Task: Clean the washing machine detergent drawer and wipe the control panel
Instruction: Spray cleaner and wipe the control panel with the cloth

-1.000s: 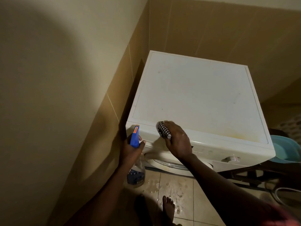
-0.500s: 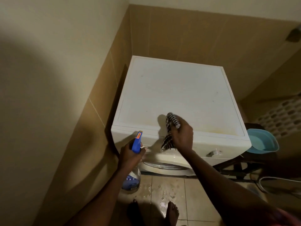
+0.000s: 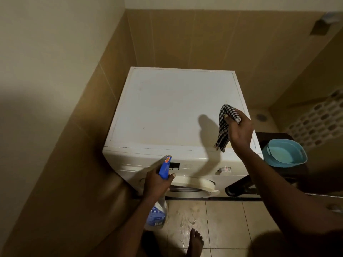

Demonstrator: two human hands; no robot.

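Observation:
A white front-loading washing machine point(image 3: 167, 112) stands in the tiled corner. Its control panel point(image 3: 193, 165) faces me, with the shut detergent drawer point(image 3: 137, 161) at the left and a dial point(image 3: 224, 170) at the right. My left hand point(image 3: 157, 184) grips a spray bottle point(image 3: 160, 197) with a blue trigger head, held in front of the panel near the drawer. My right hand point(image 3: 239, 130) is raised over the lid's front right corner, holding a black-and-white checked cloth point(image 3: 223, 127) that hangs down clear of the panel.
A teal basin point(image 3: 284, 153) with water sits on a dark stand right of the machine. The floor tiles point(image 3: 194, 219) in front are wet. My bare foot point(image 3: 194, 242) is near the bottom edge. Tiled walls close in at left and behind.
My right hand has lifted the cloth off the front left of the panel and carried it up and to the right. The view has pulled back. The left hand still holds the spray bottle.

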